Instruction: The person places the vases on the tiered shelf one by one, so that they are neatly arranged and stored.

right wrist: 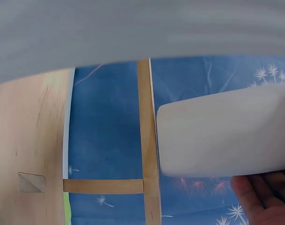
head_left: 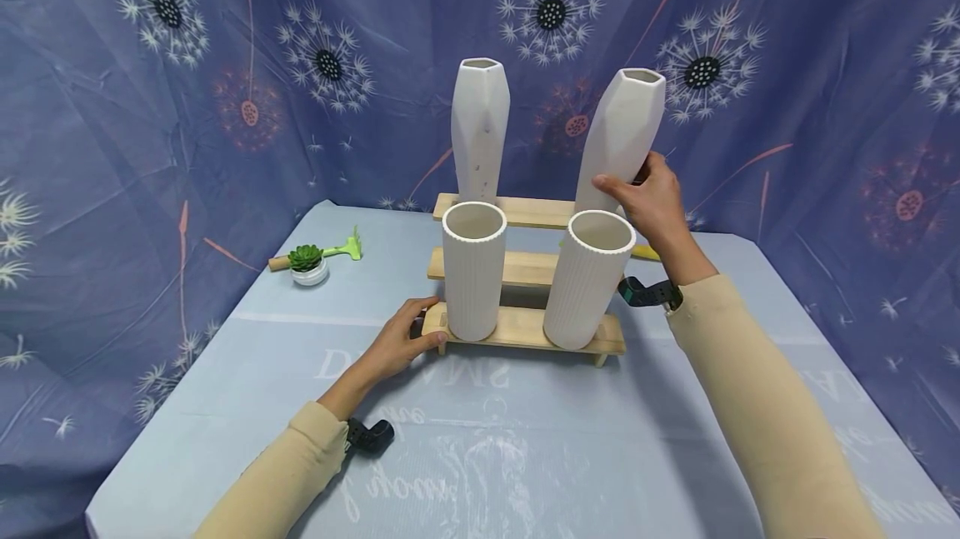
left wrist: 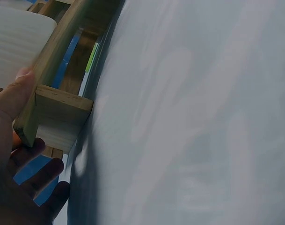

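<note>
A three-tier wooden stand point(head_left: 519, 326) stands on the table. My left hand point(head_left: 397, 343) grips the left end of its lowest board, thumb on top and a finger beneath, as the left wrist view shows. At the top tier's right end, my right hand point(head_left: 658, 199) holds a white faceted vase point(head_left: 621, 127), which leans to the right. Its base is hidden in the head view; in the right wrist view the vase's bottom point(right wrist: 203, 136) shows beside a wooden strip. A matching vase point(head_left: 480, 122) stands at the top left. Two ribbed white vases, left point(head_left: 475, 281) and right point(head_left: 585, 293), occupy the lowest tier.
Left of the stand lie a small potted succulent point(head_left: 308, 266) and a green hand rake point(head_left: 347, 249) with a wooden handle. Something yellow point(head_left: 645, 252) shows partly behind the right forearm. A blue dandelion-print curtain point(head_left: 405, 14) hangs behind the cloth-covered table point(head_left: 600, 456).
</note>
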### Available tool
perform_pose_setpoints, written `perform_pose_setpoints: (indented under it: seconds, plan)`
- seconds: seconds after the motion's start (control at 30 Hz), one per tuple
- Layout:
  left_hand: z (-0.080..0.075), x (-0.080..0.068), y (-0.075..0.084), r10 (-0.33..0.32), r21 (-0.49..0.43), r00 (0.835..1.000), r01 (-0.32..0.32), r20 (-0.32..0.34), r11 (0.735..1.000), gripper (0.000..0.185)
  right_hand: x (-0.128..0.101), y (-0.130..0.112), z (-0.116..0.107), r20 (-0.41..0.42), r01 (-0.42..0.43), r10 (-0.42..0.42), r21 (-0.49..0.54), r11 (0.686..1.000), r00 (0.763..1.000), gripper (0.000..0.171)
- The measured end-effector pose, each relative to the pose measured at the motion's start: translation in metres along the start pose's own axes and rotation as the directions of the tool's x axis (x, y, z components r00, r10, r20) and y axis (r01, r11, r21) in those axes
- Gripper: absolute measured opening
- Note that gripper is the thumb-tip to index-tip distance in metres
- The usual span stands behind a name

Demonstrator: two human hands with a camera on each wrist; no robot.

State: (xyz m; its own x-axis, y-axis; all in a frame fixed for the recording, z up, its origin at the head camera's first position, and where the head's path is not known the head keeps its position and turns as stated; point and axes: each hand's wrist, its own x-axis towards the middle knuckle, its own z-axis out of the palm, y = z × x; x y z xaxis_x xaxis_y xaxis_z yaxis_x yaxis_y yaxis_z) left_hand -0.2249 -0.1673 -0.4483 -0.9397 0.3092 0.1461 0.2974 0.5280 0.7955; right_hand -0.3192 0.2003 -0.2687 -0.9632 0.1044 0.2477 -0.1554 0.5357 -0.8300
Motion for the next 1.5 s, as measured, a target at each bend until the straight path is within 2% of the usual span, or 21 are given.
perform_pose_setpoints:
  seconds: [0.8, 1.5]
  plan:
    - [0.0, 0.001, 0.001, -0.006, -0.008, 1.0, 0.006, -0.004, 1.0, 0.067, 0.018, -0.005, 0.004, 0.147, 0.046, -0.045, -0.001, 0.999, 0.988, 0.086]
    - [0.0, 0.0, 0.002, 0.0, -0.004, 1.0, 0.0, -0.009, 1.0, 0.067, 0.018, 0.0, 0.001, 0.169, 0.046, -0.046, 0.006, 0.999, 0.985, 0.09]
